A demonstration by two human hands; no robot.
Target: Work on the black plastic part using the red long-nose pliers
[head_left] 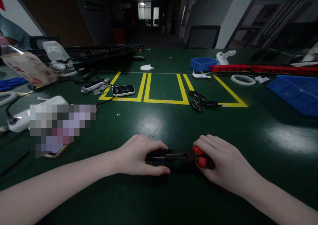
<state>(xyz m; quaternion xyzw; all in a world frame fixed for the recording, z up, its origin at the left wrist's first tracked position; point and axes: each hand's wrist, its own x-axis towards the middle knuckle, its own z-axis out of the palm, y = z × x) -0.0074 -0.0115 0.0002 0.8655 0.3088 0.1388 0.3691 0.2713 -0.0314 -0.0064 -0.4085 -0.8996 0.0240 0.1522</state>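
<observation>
While your left hand presses down on the small black part, your right hand is wrapped around the red handles of the pliers. Both hands are closed on something, and they sit close together, low on the green table, right in front of you. The black part lies flat on the table under your left fingers. The dark nose of the pliers points left and reaches the part. It is too dark to tell if the nose is biting the part or just touching it.

To do this bit well, I think you should hold the black part very still. Keep your left fingers away from the nose of the pliers, so they do not get pinched. Squeeze the red handles slowly, not hard and fast. Keep the pliers flat and straight, so the nose does not slip off.

Farther up the table you can see yellow tape boxes. A small black device with a tiny green light lies in the left box. More black parts sit near the right box. Blue bins stand well away on the right.
</observation>
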